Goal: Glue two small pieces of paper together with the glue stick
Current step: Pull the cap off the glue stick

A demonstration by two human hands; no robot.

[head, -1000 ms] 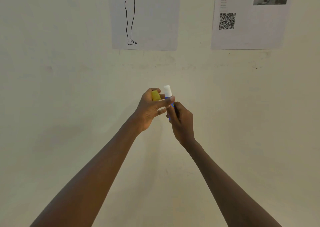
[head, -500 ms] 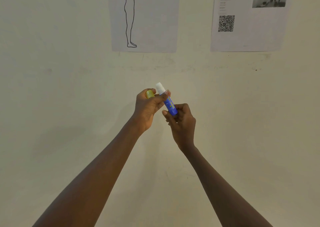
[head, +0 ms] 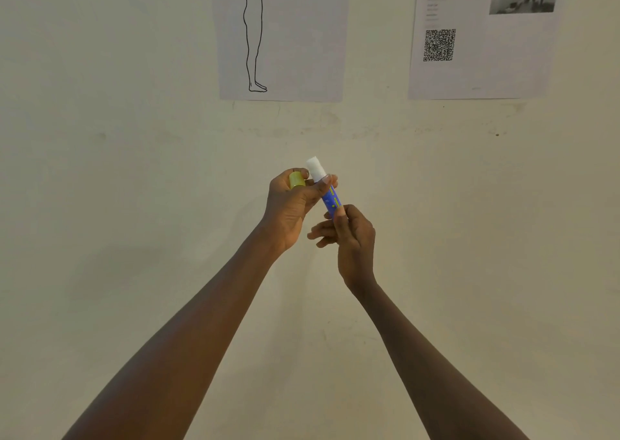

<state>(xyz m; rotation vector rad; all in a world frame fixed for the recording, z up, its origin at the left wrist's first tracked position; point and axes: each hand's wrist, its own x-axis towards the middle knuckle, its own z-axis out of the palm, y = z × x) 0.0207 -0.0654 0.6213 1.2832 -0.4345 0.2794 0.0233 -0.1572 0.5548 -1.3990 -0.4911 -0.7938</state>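
The right hand point(head: 352, 238) pinches the glue stick's point(head: 330, 198) bottom end; the left hand point(head: 292, 204) grips its top and holds the yellow cap point(head: 296, 180).

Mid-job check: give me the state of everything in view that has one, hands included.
glue stick: uncapped, white glue extended, tilted, held at both ends
yellow cap: off the stick, held in the left hand
left hand: grip on the cap, fingertips also on the stick's upper end
right hand: grip on the stick's lower end
two sheets on the wall: hanging flat
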